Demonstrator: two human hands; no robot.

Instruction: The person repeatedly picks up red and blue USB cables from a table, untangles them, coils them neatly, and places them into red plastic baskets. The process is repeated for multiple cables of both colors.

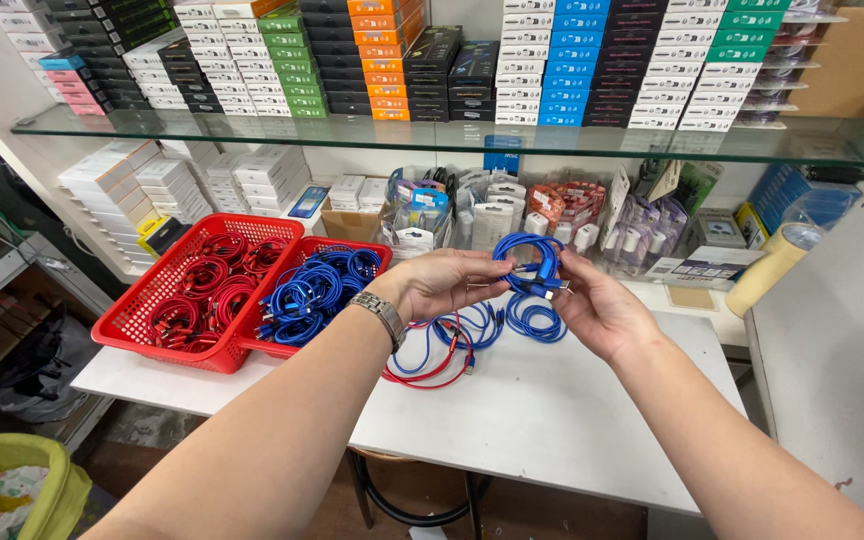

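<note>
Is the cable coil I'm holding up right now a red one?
No, the coiled cable held between the left hand and the right hand is blue.

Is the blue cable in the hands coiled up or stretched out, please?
Coiled. The blue cable sits in round loops between the left hand and right hand, above the table.

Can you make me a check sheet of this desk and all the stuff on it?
Surface: white table, mostly bare at the front.
Job's things: coiled blue cable held up between both hands.
Clutter: loose red and blue cables on the table; two red baskets, one with red coils, one with blue.
Grips: left hand and right hand both pinch the blue cable.
Cables: another blue coil lies beneath the hands.
Surroundings: glass shelf of stacked boxes; tape roll; yellow-green bag on the floor.
</note>
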